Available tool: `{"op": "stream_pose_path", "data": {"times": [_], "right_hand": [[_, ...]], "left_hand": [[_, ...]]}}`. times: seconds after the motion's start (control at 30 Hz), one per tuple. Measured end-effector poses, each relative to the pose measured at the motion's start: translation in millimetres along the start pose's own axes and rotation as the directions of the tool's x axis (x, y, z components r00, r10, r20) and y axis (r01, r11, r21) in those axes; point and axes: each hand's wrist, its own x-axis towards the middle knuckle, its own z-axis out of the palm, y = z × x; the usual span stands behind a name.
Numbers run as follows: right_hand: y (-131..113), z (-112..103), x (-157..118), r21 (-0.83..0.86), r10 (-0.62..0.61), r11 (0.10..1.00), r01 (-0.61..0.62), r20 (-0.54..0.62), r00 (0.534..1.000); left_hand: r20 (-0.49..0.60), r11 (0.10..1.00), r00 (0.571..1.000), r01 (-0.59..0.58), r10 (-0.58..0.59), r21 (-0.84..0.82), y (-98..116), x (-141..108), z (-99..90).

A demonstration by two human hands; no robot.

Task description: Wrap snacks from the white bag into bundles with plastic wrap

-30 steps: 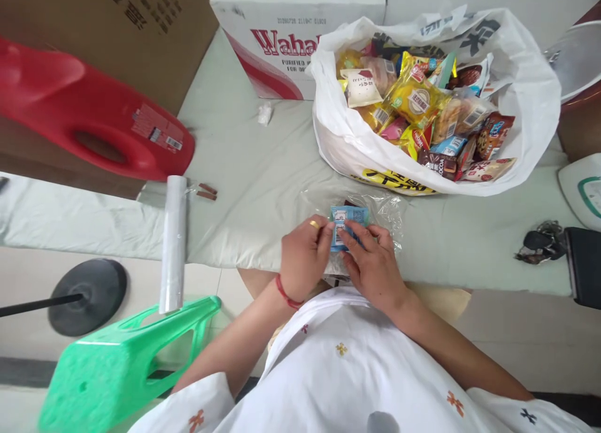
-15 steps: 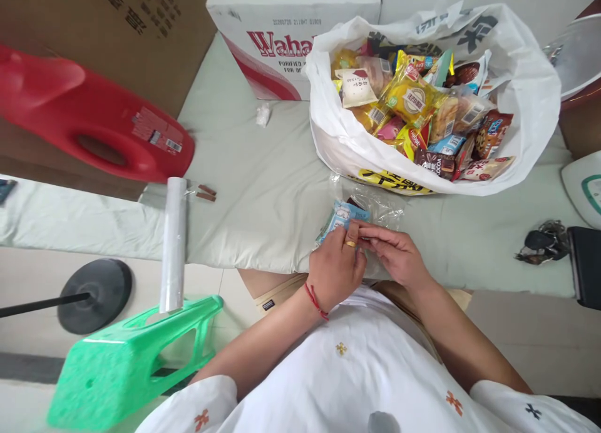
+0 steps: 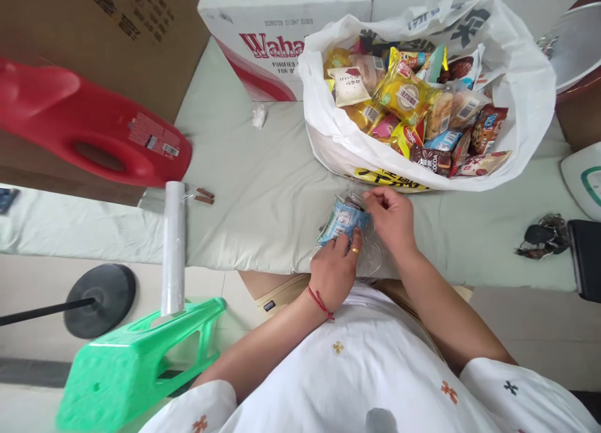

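Note:
Blue snack packets [image 3: 345,221] lie on the cloth near the table's front edge, with a dark item at their far end and clear plastic wrap around them. My left hand [image 3: 334,267] holds them down from the near side, its fingertips on the blue wrapper. To their right, my right hand [image 3: 392,219] pinches the edge of a clear plastic bag [image 3: 373,251]; its fingertips are at the packets' upper right corner. Just beyond my hands stands a white carrier bag [image 3: 323,132], heaped with wrapped snacks [image 3: 407,98].
At the left stand a red jug [image 3: 94,126] and a roll of clear bags [image 3: 173,245] overhanging the edge by a green stool [image 3: 117,370]. A white and red carton [image 3: 277,45] is behind. Keys [image 3: 542,238] and a black device [image 3: 586,258] lie right.
My right hand has moved up and away from my left, drawing the clear plastic along the packets. My left hand has shifted slightly down, showing more of the blue wrapper.

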Motion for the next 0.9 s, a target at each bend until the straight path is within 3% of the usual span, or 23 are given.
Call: {"op": "stream_pose_path", "data": {"times": [0.1,0.2,0.33,0.4,0.47,0.53,0.6,0.67,0.8,0.9], "right_hand": [[22,-8,13,-0.125,0.01,0.992,-0.023,-0.099,0.995],[24,-19,12,-0.14,0.013,0.99,-0.022,-0.059,0.998],[-7,-18,-6,0.169,0.034,0.984,-0.063,0.169,0.985],[-19,-10,-10,0.203,0.019,0.976,-0.075,0.264,0.964],[-18,-1,-7,0.198,0.021,0.978,-0.065,0.216,0.976],[-5,5,2,0.193,0.044,0.98,-0.056,0.065,0.997],[12,6,11,0.108,0.06,0.993,-0.053,-0.065,0.996],[27,5,19,-0.122,0.023,0.992,-0.036,-0.106,0.994],[36,4,30,-0.586,-0.039,0.81,0.014,-0.031,0.999],[27,-5,26,-0.633,-0.058,0.769,0.091,0.073,0.996]], "left_hand": [[-0.005,1.0,1.0,0.011,-0.011,0.003,-1,-3,2.3],[-0.043,1.0,0.999,-0.002,0.002,0.009,-2,-5,5.2],[-0.069,1.0,0.998,-0.015,0.014,-0.013,-2,-5,8.2],[-0.077,1.0,0.997,-0.005,0.003,-0.017,-1,-6,8.8],[-0.071,1.0,0.997,0.008,-0.009,-0.021,-1,-7,8.5],[-0.04,0.999,0.999,0.015,-0.016,-0.045,-1,-7,7.2],[0.003,0.997,1.0,0.017,-0.017,-0.072,0,-8,5.5],[0.032,0.997,0.999,0.008,-0.006,-0.073,1,-8,4.2],[0.05,0.999,0.999,-0.012,0.013,-0.035,4,-11,5.0],[0.033,1.0,0.999,0.006,-0.005,-0.024,5,-14,8.2]]}}
